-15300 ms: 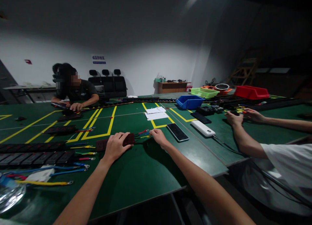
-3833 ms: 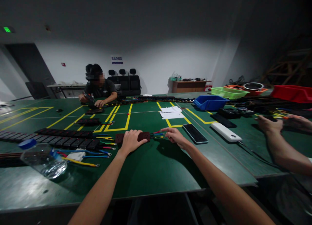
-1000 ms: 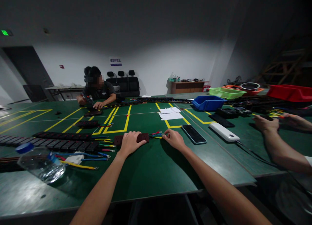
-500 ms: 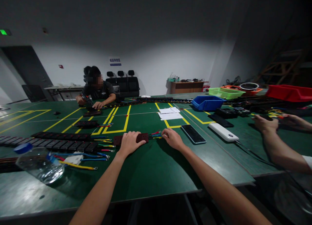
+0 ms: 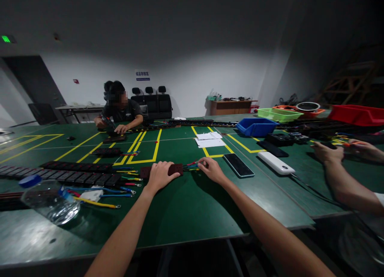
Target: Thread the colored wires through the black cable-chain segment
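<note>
My left hand [image 5: 159, 175] lies on top of a dark reddish socket strip [image 5: 175, 170] on the green table [image 5: 186, 205], fingers curled over it and pressing it down. My right hand [image 5: 211, 170] is just right of the strip, fingers pinched at the short red, blue and yellow wires [image 5: 192, 165] that stick out of its right end. Which wire the fingers hold I cannot make out.
Rows of black socket strips [image 5: 72, 173] and loose coloured wires [image 5: 99, 203] lie at left, with a lying plastic water bottle [image 5: 49, 199]. A phone [image 5: 239, 165], white power bank [image 5: 276, 163], papers [image 5: 210, 140] and blue bin [image 5: 255, 127] sit right. Another person's hands [image 5: 330, 153] work at far right; a seated person [image 5: 120, 113] across.
My right hand has crept a little left, closer to the wire ends at the strip. My left hand has stayed on the strip.
</note>
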### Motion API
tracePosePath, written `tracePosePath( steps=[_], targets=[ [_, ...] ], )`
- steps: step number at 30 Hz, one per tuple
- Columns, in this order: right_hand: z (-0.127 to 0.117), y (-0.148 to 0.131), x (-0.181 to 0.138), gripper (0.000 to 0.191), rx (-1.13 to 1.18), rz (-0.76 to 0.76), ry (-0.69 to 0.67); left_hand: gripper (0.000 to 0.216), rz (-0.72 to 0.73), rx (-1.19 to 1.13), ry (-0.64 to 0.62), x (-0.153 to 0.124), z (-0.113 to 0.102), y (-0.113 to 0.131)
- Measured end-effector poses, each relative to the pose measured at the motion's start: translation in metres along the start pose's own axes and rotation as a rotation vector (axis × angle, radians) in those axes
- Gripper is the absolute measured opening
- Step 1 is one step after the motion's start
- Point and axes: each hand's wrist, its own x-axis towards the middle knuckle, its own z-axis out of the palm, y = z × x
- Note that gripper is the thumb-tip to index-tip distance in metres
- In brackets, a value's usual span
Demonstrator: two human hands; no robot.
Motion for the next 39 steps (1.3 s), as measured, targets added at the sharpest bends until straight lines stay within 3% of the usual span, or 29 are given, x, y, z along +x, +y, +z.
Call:
tracePosePath(
  steps=[7, 27, 33, 39],
  targets=[
    [0.004, -0.001, 0.001, 0.017, -0.096, 0.117, -0.04, 0.059, -0.008, 0.003, -0.027, 0.001, -0.003, 0.001],
    [-0.003, -0.01, 0.002, 0.014, -0.156, 0.08, -0.046, 0.059, 0.0, 0.004, -0.037, 0.001, -0.003, 0.003],
    [-0.016, -0.008, -0.001, 0.028, -0.283, 0.202, -0.159, 0.06, -0.003, -0.002, -0.044, 0.001, -0.006, 0.005],
    [-0.018, -0.01, -0.004, 0.029, -0.275, 0.222, -0.235, 0.059, -0.017, -0.002, -0.034, 0.002, -0.004, 0.005]
  ],
)
